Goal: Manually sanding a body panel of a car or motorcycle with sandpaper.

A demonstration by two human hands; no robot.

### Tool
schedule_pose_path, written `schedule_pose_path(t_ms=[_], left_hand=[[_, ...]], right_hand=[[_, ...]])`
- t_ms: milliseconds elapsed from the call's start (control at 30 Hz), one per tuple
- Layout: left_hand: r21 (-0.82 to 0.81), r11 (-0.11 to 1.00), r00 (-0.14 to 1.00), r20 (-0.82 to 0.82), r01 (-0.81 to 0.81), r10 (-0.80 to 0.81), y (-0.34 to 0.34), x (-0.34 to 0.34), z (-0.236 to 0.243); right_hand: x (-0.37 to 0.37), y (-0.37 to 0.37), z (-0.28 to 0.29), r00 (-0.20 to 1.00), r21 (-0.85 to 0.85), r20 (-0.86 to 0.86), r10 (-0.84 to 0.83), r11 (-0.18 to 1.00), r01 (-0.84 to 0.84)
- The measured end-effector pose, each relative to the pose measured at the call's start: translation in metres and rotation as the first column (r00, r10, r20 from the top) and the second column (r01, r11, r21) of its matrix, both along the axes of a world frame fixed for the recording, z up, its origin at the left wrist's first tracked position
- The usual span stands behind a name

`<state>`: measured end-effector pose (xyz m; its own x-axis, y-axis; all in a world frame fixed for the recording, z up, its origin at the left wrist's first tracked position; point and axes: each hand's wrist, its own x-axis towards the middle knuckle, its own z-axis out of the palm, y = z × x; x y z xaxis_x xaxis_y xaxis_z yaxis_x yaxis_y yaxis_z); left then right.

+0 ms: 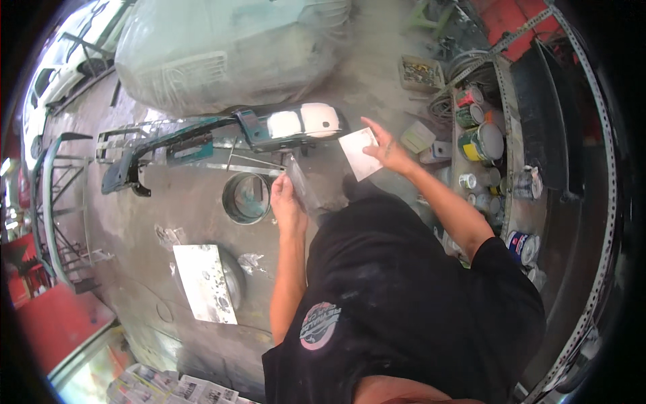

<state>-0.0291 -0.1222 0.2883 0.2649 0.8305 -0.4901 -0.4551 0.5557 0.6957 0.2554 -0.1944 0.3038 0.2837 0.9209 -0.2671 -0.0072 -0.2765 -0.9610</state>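
Observation:
My left hand [287,205] is closed, pinching the edge of a thin grey sheet [304,182] that hangs from its fingers; its exact kind I cannot make out. My right hand [390,149] grips a pale, roughly square sheet [359,155], with the thumb across its face and the fingers behind. Just ahead of both hands, a dark car bumper [253,128] with white patches [319,120] at its right end rests on a metal frame [242,161]. The right hand's sheet is close to that end, apart from it.
Left of my left hand stands an open round metal container [227,202]. Nearer, a white stained board [202,286] lies over a round object. A plastic-covered car [235,60] stands ahead. To the right, a metal shelf [509,128] holds several paint cans [483,143]. Metal racks [50,202] stand left.

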Motion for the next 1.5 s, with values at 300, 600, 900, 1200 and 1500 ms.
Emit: schedule_pose_path(t_ms=[300,600,900,1200,1500], left_hand=[[-0.024,0.999,0.999,-0.045,0.029,-0.03,0.005,0.045,-0.004],[-0.105,0.982,0.958,-0.225,0.157,-0.177,0.039,0.115,-0.022],[-0.108,0.93,0.759,-0.548,0.352,-0.351,0.095,0.236,-0.061],[-0.064,0.87,0.642,-0.648,0.489,-0.408,0.136,0.318,-0.067],[-0.142,0.868,0.651,-0.606,0.476,-0.457,0.142,0.335,-0.067]], right_hand=[[-0.026,-0.025,0.025,0.928,-0.155,0.159,0.338,0.937,-0.314],[0.053,0.027,-0.016,0.982,-0.099,-0.104,0.158,0.981,-0.169],[0.22,0.088,-0.072,0.934,-0.221,0.146,0.326,0.931,-0.291],[0.3,0.136,-0.083,0.869,-0.29,-0.037,0.493,0.827,-0.481],[0.32,0.151,-0.11,0.867,-0.179,-0.073,0.493,0.849,-0.498]])
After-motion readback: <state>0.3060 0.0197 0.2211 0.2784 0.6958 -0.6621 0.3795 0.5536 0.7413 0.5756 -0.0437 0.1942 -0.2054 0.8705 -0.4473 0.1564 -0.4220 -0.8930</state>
